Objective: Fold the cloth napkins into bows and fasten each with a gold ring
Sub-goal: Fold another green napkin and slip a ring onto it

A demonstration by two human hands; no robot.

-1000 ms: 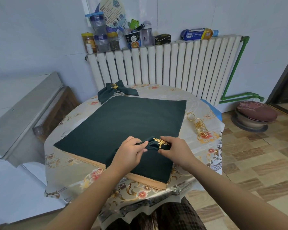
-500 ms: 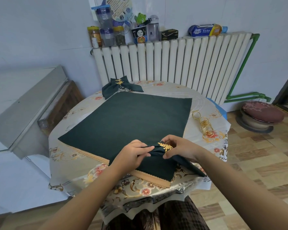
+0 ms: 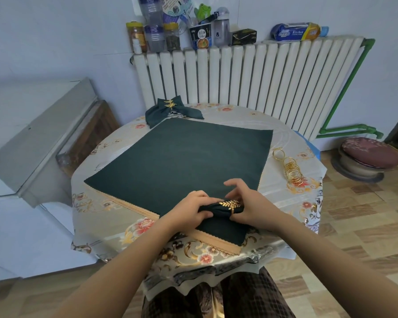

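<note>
A folded dark green napkin [image 3: 213, 211] lies at the near edge of a stack of flat green napkins [image 3: 182, 157]. A gold leaf ring [image 3: 230, 204] sits around its middle. My left hand [image 3: 191, 211] grips the napkin's left side. My right hand [image 3: 247, 203] pinches it at the ring, with the upper fingers raised. A finished green bow with a gold ring [image 3: 170, 107] rests at the far side of the table. Several loose gold rings [image 3: 290, 167] lie in a row on the right.
The round table [image 3: 101, 216] has a floral plastic cover. A white radiator [image 3: 251, 76] behind it carries jars, bottles and packets. A grey cabinet [image 3: 32, 134] stands to the left, a cushioned stool [image 3: 368, 157] on the floor to the right.
The ring and napkin have shifted slightly right under my hands. My right hand's fingers have lifted and spread above the ring. The camera view has tilted down a little.
</note>
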